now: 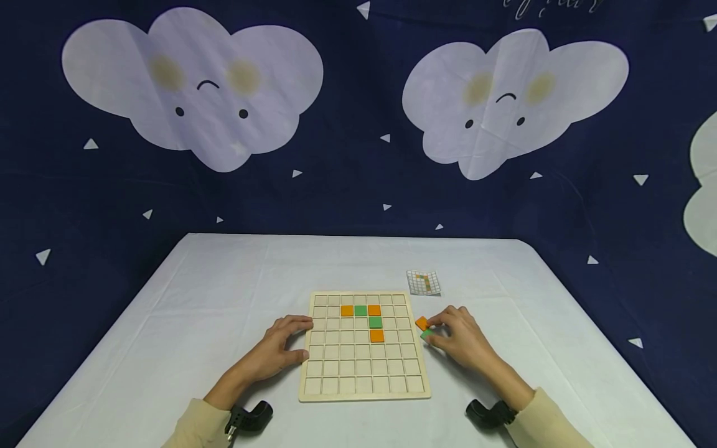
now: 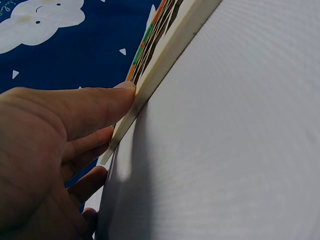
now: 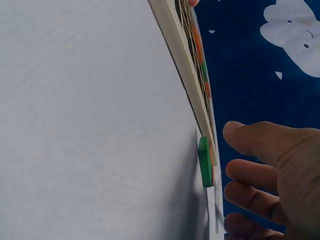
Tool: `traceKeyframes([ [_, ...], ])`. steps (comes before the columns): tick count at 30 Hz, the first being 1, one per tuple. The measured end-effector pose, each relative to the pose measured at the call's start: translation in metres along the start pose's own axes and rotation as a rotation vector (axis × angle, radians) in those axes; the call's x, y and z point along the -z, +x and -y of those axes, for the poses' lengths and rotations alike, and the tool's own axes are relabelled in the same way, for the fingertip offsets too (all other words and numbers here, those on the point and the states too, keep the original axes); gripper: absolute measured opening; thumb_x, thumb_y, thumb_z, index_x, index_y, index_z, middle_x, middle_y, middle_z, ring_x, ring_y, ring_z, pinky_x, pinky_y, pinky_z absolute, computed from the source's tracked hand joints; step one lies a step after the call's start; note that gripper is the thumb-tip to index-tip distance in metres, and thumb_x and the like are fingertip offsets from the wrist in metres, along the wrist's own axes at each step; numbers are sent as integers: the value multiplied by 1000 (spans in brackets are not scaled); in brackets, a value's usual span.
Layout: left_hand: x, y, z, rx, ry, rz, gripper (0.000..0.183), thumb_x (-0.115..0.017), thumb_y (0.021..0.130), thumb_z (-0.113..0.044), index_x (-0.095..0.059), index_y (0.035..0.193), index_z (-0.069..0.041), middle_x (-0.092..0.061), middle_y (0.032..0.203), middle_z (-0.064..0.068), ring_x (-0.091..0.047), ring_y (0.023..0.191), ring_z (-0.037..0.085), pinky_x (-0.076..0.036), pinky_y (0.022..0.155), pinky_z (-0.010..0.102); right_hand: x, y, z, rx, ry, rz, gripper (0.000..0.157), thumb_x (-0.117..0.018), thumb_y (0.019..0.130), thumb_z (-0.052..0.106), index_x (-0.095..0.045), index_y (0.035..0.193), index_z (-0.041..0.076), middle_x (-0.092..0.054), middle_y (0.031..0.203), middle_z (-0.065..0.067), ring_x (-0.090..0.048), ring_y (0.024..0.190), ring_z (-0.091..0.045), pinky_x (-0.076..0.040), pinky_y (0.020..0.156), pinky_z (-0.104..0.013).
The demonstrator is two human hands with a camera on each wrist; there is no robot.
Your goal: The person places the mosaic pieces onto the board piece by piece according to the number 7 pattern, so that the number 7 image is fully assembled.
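Note:
A pale wooden grid board (image 1: 364, 397) lies on the table. Three orange tiles and two green tiles sit in its cells, a row of three with two more running down below its right end. My left hand (image 1: 274, 350) touches the board's left edge with thumb and fingertips, fingers fairly straight. Just off the right edge lie a loose orange tile (image 1: 421, 323) and a loose green tile (image 3: 205, 162). Over these two tiles is my right hand (image 1: 463, 336); in the right wrist view its thumb and fingers stand apart from the green tile, with nothing between them.
A small printed card (image 1: 423, 283) with a coloured grid pattern lies beyond the board's upper right corner. White cloth covers the table (image 1: 224, 280). Behind it hangs a dark blue curtain (image 1: 358, 186) with clouds and triangles. A black wrist device (image 1: 252, 417) sits at each sleeve.

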State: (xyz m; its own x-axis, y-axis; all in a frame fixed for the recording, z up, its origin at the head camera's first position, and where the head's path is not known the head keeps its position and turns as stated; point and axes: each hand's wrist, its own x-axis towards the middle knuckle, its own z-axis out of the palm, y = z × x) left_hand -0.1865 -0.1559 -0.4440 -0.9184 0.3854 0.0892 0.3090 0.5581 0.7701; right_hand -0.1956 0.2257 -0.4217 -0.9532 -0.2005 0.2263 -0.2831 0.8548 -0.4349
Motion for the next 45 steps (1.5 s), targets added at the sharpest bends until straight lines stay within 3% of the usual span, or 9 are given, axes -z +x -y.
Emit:
traceKeyframes([
  [17,0,0,1,-31,6,-10,51,-71,79,-11,-56,127,-5,-48,138,6,-34,134,32,-21,107,57,0,-6,-5,-62,-18,37,27,-79,71,28,-72,93,15,-62,91,3,-44,84,-12,-34,73,-30],
  [45,0,0,1,-21,13,-2,52,-71,79,-12,-55,128,-5,-47,139,7,-33,134,33,-22,106,59,-7,-6,-9,36,-38,10,22,-79,72,22,-71,91,15,-59,88,5,-44,84,-11,-35,76,-32],
])
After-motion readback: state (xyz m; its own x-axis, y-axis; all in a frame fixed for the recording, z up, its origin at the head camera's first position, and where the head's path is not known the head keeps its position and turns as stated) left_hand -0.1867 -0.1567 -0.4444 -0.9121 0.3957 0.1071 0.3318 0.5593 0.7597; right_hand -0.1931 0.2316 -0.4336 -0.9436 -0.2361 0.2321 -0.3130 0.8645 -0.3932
